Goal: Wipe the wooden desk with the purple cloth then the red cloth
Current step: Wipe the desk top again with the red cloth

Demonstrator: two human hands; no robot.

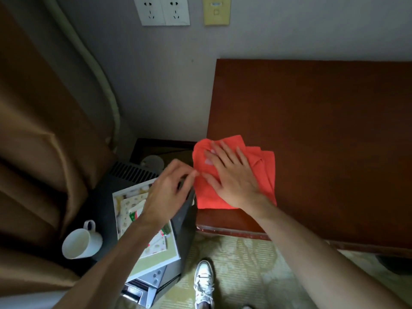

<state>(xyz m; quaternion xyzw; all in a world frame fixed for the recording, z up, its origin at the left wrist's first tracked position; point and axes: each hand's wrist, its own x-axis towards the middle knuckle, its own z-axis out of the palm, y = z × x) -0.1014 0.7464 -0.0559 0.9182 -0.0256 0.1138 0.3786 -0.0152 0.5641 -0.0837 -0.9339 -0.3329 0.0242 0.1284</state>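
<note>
1. Red cloth (234, 172) lies folded on the near left corner of the bench (323, 134), its left edge reaching just past the bench's left side.
2. Right hand (231, 175) lies flat on the cloth, palm down, fingers spread and stretched toward the wall; it presses on the fabric and grips nothing.
3. Left hand (169, 192) hangs just left of the cloth, off the bench, fingers curled in and fingertips near the cloth's left edge. It is blurred, so I cannot tell whether it pinches the fabric or only touches it.
4. Layers of the cloth fan out to the right of the right hand, stepped one over another.
5. Everywhere else in view, the bench top is bare reddish-brown wood; its front edge runs below the cloth.
6. Left of the cloth and lower down stands a dark box (178, 219), with a white tray (156, 257) of small packets on top, partly under the left forearm.
7. Further left of the cloth, a white mug (80, 241) lies on its side next to the tray.
8. Beyond the mug hangs a brown curtain (38, 130).
9. Below the cloth, on the patterned carpet (245, 264), a white shoe (204, 282) shows.
10. Well above the cloth, the wall carries white sockets (165, 10) and a yellow plate (216, 10).
</note>
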